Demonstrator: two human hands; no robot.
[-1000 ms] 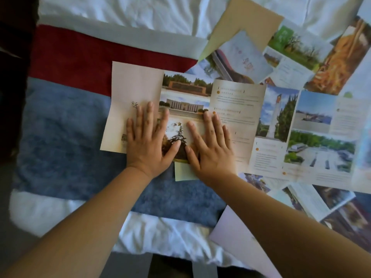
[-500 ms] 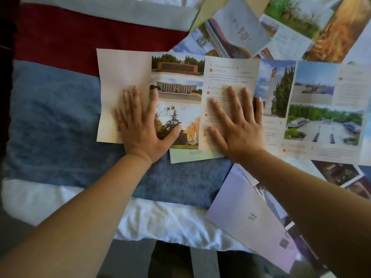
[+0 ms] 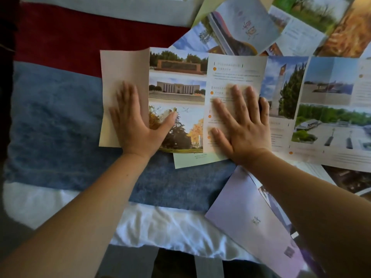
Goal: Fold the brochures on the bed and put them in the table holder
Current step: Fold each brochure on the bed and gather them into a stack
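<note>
A long multi-panel brochure (image 3: 178, 91) lies spread across the bed, with photos of buildings and trees and text panels. My left hand (image 3: 136, 125) presses flat on its plain beige end panel, thumb reaching onto the tree photo. My right hand (image 3: 243, 125) lies flat with straight fingers on the white text panel (image 3: 236, 71). The brochure's right part (image 3: 331, 117) runs off toward the frame's edge. No table holder is in view.
More brochures lie around: a lilac one (image 3: 251, 219) under my right forearm, a pale green sheet (image 3: 192, 159) poking out below, and several overlapping at the top right (image 3: 247, 23). The bedding (image 3: 56, 121) has red, blue and white bands.
My right hand slid rightward from beside the left hand onto the text panel. My left hand shifted slightly left onto the beige panel. The view moved closer.
</note>
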